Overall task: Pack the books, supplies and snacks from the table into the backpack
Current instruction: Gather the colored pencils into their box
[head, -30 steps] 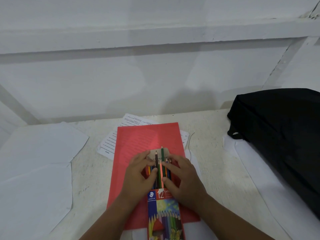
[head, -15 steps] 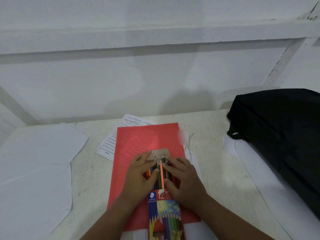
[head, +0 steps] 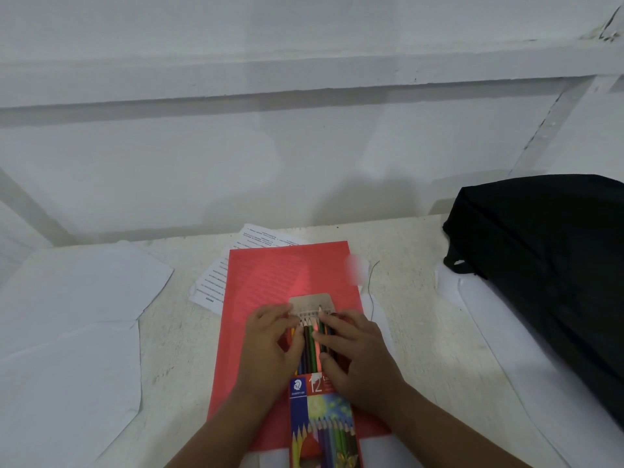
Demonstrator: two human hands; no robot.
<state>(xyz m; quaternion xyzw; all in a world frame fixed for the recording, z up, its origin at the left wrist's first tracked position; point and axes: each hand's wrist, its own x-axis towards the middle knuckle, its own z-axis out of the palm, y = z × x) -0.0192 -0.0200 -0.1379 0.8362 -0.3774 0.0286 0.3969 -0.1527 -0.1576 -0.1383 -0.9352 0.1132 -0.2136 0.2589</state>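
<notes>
1. A white table (head: 415,315) meets a white wall; the black backpack (head: 553,265) sits at right.
2. Your left hand (head: 266,349) and right hand (head: 358,359) rest relaxed fingers on the coloured pencils (head: 310,346).
3. Their "12" box (head: 324,423) lies on the red folder (head: 270,285).

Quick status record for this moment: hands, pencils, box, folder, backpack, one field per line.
left hand: fingers resting on the coloured pencils
right hand: fingers resting on the pencils
pencils: sticking partly out of the pencil box, tips away from the person
pencil box: lying on the red folder, flap open
backpack: black, on the table's right side, untouched
</notes>
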